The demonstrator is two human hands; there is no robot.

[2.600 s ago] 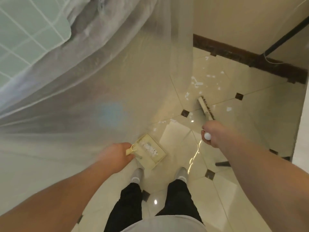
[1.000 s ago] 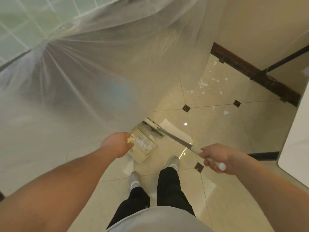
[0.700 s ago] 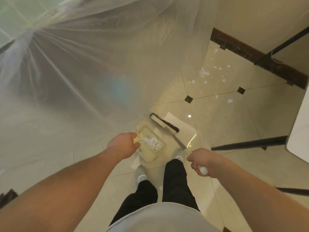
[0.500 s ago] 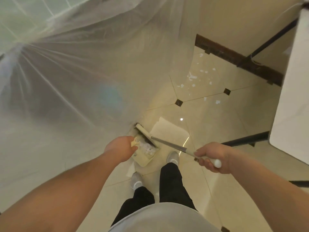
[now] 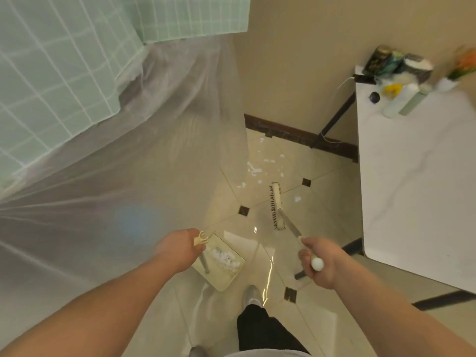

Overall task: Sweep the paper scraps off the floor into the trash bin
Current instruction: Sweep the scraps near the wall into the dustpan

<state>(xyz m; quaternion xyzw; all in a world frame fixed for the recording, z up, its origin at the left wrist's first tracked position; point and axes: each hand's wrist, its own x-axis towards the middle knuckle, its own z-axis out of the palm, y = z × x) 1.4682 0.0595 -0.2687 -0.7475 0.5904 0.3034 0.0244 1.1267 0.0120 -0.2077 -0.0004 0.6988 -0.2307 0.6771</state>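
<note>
- A sheer mosquito net point(image 5: 134, 161) hangs at the left, draped over a bed with a green checked sheet point(image 5: 51, 73).
- A white table point(image 5: 417, 181) stands at the right on black legs point(image 5: 334, 119).
- Bottles and jars point(image 5: 396, 73) crowd the table's far corner.
- A dark skirting board point(image 5: 296, 136) lines the beige wall point(image 5: 296, 60).

One broom point(image 5: 277, 206), one dustpan point(image 5: 224, 266), two hands, one table point(image 5: 417, 181), many paper scraps point(image 5: 255, 171)
</note>
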